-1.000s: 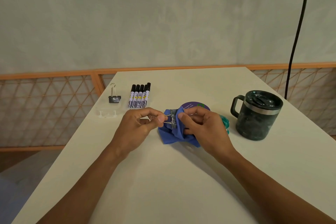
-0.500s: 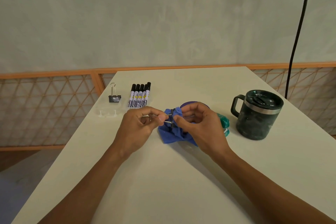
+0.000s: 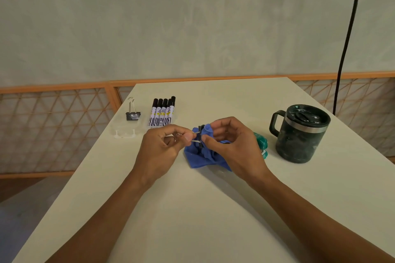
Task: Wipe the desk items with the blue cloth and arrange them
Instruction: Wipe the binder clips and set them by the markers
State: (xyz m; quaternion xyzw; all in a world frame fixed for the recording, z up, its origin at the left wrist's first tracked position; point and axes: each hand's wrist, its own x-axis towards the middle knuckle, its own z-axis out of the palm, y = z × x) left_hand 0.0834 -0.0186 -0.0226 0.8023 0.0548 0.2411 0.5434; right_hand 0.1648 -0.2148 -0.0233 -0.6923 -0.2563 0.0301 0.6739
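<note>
My left hand [image 3: 160,151] pinches the wire handles of a black binder clip [image 3: 200,137] at the middle of the desk. My right hand [image 3: 233,147] holds the blue cloth [image 3: 201,159] bunched around the clip's black body; the cloth's lower part rests on the desk. A second binder clip [image 3: 133,114] stands at the far left with its handles up. Beside it lies a row of several black-capped markers [image 3: 162,113]. A dark green lidded mug [image 3: 299,132] stands at the right. A teal tape dispenser [image 3: 261,145] is mostly hidden behind my right hand.
A small clear plastic piece [image 3: 125,133] lies near the desk's left edge, in front of the standing clip. The white desk [image 3: 192,215] narrows away from me. An orange lattice railing [image 3: 53,126] runs behind it. A black cable [image 3: 346,38] hangs at the right.
My right hand has shifted the cloth along the clip, and its fingers have lifted and spread a little. The purple round thing behind the cloth is now hidden. My left hand keeps its pinch.
</note>
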